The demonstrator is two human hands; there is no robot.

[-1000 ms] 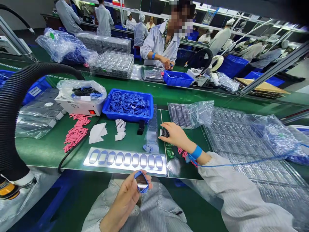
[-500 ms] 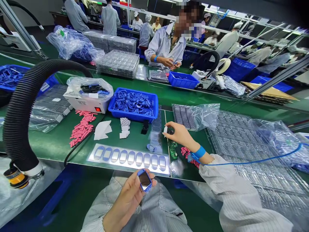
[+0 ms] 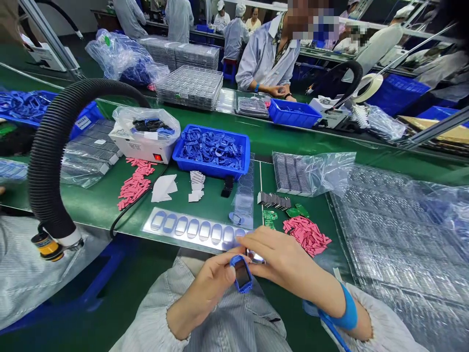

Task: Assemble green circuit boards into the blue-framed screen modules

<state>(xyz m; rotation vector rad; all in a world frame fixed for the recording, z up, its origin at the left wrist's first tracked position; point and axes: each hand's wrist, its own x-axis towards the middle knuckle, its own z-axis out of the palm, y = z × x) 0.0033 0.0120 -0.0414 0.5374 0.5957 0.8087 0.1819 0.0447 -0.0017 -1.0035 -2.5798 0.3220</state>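
Note:
My left hand [image 3: 207, 288] is near the belt's front edge, shut on a blue rectangular frame with a dark glassy screen [image 3: 242, 275]. My right hand [image 3: 284, 259] is next to it, pinching a small silvery piece [image 3: 255, 256] between its fingertips, close to the frame but apart from it. Just beyond my hands lies a long clear plate with oval recesses [image 3: 190, 229]. To the right are black striped strips [image 3: 274, 199], small green circuit boards [image 3: 270, 217] and a pile of pink pads [image 3: 306, 235].
A blue crate of blue frames [image 3: 210, 151] and a white bagged machine [image 3: 144, 146] stand on the green belt [image 3: 256, 144]. A black corrugated hose [image 3: 47, 161] arcs at the left. Stacked clear trays [image 3: 399, 234] lie right, and a co-worker [image 3: 267, 63] sits across the belt.
My right hand has moved from the black strips back toward my body, next to my left hand, carrying the small silvery piece. The left hand still holds the blue frame.

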